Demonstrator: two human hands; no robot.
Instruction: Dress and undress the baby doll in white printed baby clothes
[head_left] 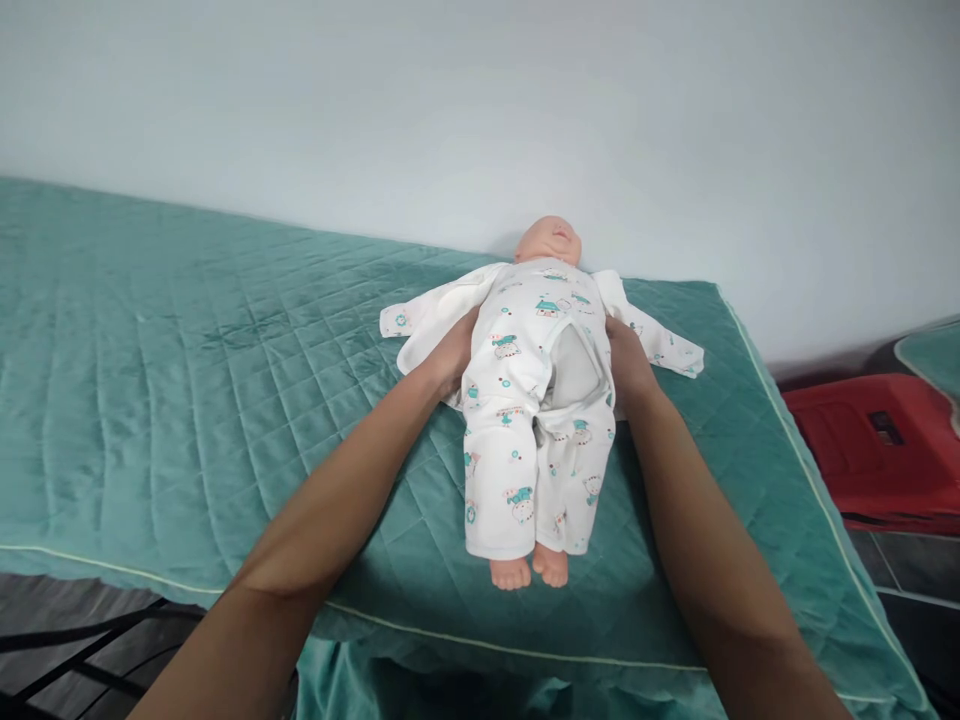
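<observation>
A baby doll in white printed pants lies on its back, feet toward me. Beneath it a matching baby jacket is spread, one sleeve out on each side; the doll's arms cannot be made out. My left hand holds the left side of the doll's waist, its fingers mostly tucked out of sight. On the opposite side, my right hand grips the waist in the same way, fingertips hidden behind the body. The pants are open at the crotch, where a pale grey patch shows.
A green quilted cover drapes the bed, its piped edge running near me and along the right. Behind stands a plain wall. A red plastic object is beyond the right edge. Dark metal bars show at lower left.
</observation>
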